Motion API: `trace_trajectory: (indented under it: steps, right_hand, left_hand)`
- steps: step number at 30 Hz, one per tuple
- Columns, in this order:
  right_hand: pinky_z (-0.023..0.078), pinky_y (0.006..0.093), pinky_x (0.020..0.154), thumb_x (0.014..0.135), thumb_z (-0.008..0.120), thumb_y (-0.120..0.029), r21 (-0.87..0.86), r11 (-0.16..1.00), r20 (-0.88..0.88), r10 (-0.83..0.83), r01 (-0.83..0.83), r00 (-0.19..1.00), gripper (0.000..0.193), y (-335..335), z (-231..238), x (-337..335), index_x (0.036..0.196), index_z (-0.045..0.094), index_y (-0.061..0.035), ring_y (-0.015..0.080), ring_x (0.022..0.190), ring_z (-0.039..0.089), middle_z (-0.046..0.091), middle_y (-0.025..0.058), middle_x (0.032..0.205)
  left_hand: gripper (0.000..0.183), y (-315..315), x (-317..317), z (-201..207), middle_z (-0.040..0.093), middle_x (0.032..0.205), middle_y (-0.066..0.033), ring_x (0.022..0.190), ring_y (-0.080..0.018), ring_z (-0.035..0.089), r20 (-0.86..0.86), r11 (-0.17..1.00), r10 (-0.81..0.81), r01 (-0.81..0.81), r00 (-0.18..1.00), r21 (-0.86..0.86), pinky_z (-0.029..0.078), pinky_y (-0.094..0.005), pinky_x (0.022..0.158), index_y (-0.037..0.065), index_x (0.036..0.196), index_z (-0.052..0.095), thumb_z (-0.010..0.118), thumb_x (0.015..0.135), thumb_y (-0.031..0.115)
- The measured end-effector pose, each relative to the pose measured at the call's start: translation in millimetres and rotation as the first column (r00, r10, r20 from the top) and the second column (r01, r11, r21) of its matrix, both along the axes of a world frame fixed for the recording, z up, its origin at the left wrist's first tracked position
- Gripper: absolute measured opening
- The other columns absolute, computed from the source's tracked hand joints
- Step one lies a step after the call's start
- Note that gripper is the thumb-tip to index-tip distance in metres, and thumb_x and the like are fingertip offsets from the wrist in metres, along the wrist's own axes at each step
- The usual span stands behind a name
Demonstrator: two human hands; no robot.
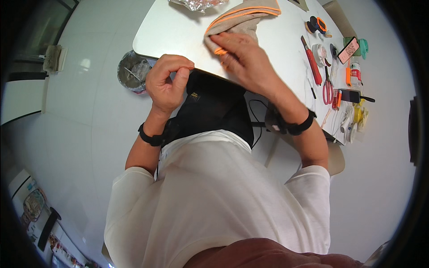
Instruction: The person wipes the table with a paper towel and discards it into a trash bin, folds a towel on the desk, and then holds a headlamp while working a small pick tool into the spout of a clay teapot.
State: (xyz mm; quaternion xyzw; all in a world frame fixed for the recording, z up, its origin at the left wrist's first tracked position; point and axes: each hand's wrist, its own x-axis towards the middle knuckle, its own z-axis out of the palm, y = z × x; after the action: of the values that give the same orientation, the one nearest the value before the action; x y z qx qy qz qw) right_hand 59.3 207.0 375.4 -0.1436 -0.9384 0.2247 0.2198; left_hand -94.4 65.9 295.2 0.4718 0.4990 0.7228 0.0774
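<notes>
A beige cloth (234, 21) with orange edging lies folded and rumpled on the white table (165, 33). My right hand (243, 58) grips its near end, with fingers bent over the orange hem; the fingertips are partly hidden in the folds. At the table's near left edge is my left hand (167, 82), its fingers curled and the thumb bent in against them. What it holds, if anything, is hidden. A crumpled clear plastic wrapper (199, 3) lies on the table beyond the cloth.
Along the table's right side lie a red-handled cutter (311, 62), red-handled scissors (328, 91), a tape roll (320, 53), a phone (348, 50) and a black-handled scraper (351, 95). A lined waste bin (129, 73) stands on the floor beside the table's left corner.
</notes>
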Motion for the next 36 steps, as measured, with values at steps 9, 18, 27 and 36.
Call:
trace_trajectory:
  steps: [9, 18, 27, 36]
  right_hand:
    - [0.049, 0.0455, 0.090, 0.088, 0.064, -0.010, 0.029, 0.999, -0.159, -0.019, 0.024, 0.987, 0.034, -42.8, -7.0, -32.0, 0.122, 0.067, -0.0034, 0.0377, 0.106, 0.059, 0.069, 0.0107, 0.113]
    - [0.048, 0.0450, 0.098, 0.085, 0.068, -0.011, 0.166, 0.963, -0.183, -0.180, 0.211, 0.967, 0.039, -8.5, -6.0, 25.2, 0.123, 0.068, -0.0047, 0.0359, 0.112, 0.060, 0.069, 0.0150, 0.121]
    - [0.046, 0.0420, 0.102, 0.089, 0.066, -0.007, 0.132, 0.901, -0.047, -0.411, 0.414, 0.910, 0.038, 0.2, 7.7, 133.2, 0.127, 0.069, -0.0056, 0.0361, 0.113, 0.060, 0.067, 0.0180, 0.126]
    - [0.046, 0.0414, 0.100, 0.093, 0.062, -0.012, 0.069, 0.953, 0.026, -0.297, 0.295, 0.954, 0.036, 17.6, 13.0, 79.5, 0.129, 0.067, -0.0049, 0.0354, 0.111, 0.057, 0.068, 0.0145, 0.125]
  left_hand:
    - [0.020, -4.8, 10.8, 4.1, 0.065, 0.093, -0.0111, 0.076, -0.0135, 0.059, 0.380, 0.950, -0.297, 0.234, 0.876, 0.205, 0.046, -0.0250, 0.065, -0.001, 0.092, 0.063, 0.053, 0.101, 0.014]
    - [0.020, 6.9, 33.4, 21.6, 0.064, 0.094, -0.0132, 0.074, -0.0167, 0.060, 0.415, 0.974, -0.227, 0.218, 0.881, 0.069, 0.049, -0.0249, 0.065, -0.002, 0.094, 0.061, 0.049, 0.103, 0.012]
    - [0.020, 6.8, 28.9, 23.1, 0.065, 0.094, -0.0115, 0.074, -0.0162, 0.063, 0.393, 0.973, -0.230, 0.222, 0.890, 0.066, 0.048, -0.0241, 0.062, 0.000, 0.093, 0.062, 0.048, 0.102, 0.010]
    - [0.019, 1.7, 32.5, 22.9, 0.065, 0.094, -0.0100, 0.075, -0.0149, 0.062, 0.394, 0.972, -0.228, 0.234, 0.890, 0.033, 0.047, -0.0238, 0.061, 0.001, 0.093, 0.063, 0.049, 0.101, 0.010]
